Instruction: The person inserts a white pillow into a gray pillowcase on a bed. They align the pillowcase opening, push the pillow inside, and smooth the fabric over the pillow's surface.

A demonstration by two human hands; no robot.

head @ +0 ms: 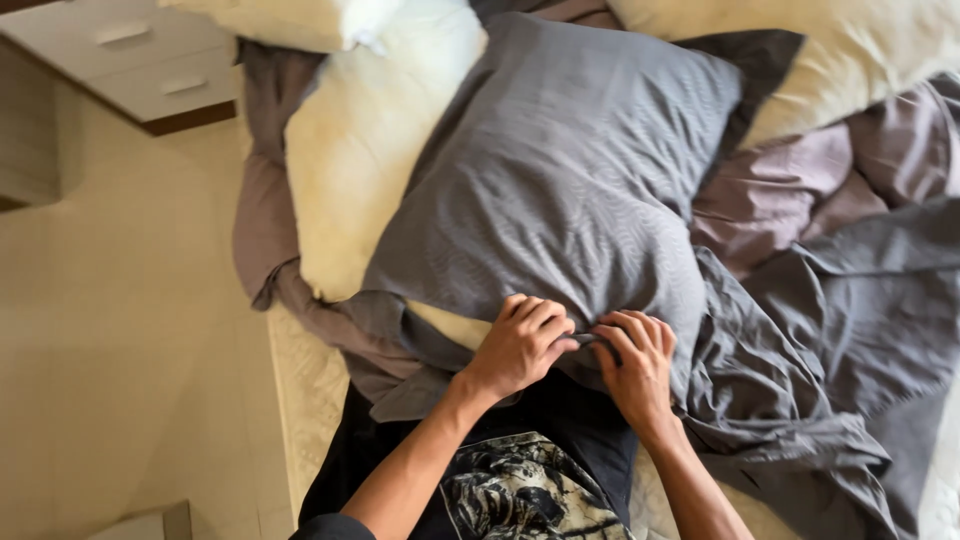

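**Grey pillowcase gripped at its open end by both hands**

A grey pillow is seen lying on the bed, near the bed's left edge and angled toward its head. Its open end is turned toward the person, and a strip of cream pillow filling is exposed at the lower left corner of the case.

The left hand is closed on the hem of the case, the fingers curled tightly with the fabric pinched under them. The right hand is set just beside it, its fingers likewise bent shut over the same fold of cloth; the two sets of knuckles are nearly touching.

A bare cream pillow is laid beside the grey one, toward the bed's left edge, and is partly overlapped by it. Another cream pillow is seen at the upper right. A crumpled grey sheet is heaped along the right side, with mauve bedding under it. A white drawer unit stands on the floor beyond the bed's upper left corner.
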